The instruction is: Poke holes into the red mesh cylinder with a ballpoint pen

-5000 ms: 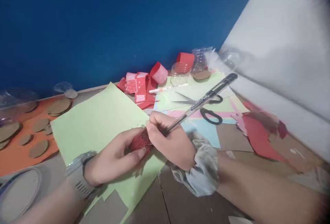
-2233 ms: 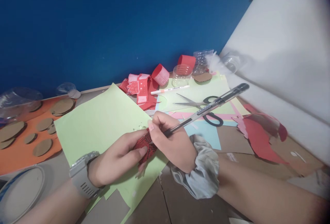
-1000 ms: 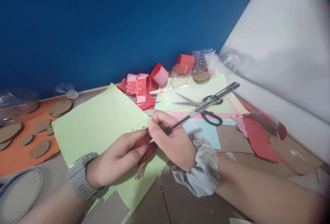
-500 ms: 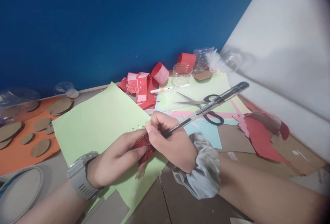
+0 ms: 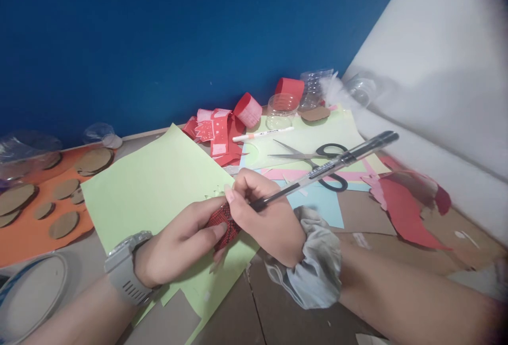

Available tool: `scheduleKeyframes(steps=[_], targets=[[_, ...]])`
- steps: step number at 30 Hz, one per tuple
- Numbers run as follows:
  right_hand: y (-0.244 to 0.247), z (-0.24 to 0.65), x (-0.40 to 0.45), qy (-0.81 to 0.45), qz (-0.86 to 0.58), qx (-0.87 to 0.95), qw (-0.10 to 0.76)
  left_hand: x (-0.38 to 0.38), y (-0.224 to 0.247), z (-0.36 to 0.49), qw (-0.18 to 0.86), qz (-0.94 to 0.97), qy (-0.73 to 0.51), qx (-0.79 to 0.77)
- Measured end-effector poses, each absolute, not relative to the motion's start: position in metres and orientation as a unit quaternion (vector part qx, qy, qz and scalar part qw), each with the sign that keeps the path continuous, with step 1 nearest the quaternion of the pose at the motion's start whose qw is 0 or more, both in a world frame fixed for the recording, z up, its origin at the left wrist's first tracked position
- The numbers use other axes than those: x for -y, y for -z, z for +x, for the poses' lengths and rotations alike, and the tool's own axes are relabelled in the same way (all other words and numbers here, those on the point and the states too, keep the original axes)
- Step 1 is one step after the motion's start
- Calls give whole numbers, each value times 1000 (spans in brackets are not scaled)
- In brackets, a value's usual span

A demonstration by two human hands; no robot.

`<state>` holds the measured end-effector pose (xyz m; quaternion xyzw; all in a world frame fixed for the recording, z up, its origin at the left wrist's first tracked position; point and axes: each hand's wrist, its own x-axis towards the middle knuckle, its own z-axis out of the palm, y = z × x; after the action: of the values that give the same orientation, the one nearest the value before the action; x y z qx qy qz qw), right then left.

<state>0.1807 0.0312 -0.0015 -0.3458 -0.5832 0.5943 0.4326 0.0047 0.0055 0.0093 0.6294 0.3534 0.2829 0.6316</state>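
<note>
The slim clear-and-black plastic pen [image 5: 313, 175], pinched in the curled right hand [image 5: 274, 224], slants up rightward from the small black-patterned red piece [image 5: 229, 236] just left of that hand, which the left hand [image 5: 180, 242] clasps in from the worktop's [image 5: 234, 313] far edge.

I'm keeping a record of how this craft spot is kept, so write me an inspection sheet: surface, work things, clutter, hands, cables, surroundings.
Surface: brown work surface, largely under paper
Work things: pen; red-and-black patterned piece above a green sheet
Clutter: open scissors, marker, red paper scrap, cardboard discs on an orange sheet
Hands: left hand holds the patterned piece; right hand grips the pen, its tip hidden
Cables: nothing seen
Surroundings: blue wall ahead, white wall at right
</note>
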Motion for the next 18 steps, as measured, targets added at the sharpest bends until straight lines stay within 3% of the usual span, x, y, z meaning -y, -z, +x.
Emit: scheduleKeyframes(steps=[18], targets=[[1,181,-35,-613,-322,580,429,-5,-12,7,641,620,-279,-355]])
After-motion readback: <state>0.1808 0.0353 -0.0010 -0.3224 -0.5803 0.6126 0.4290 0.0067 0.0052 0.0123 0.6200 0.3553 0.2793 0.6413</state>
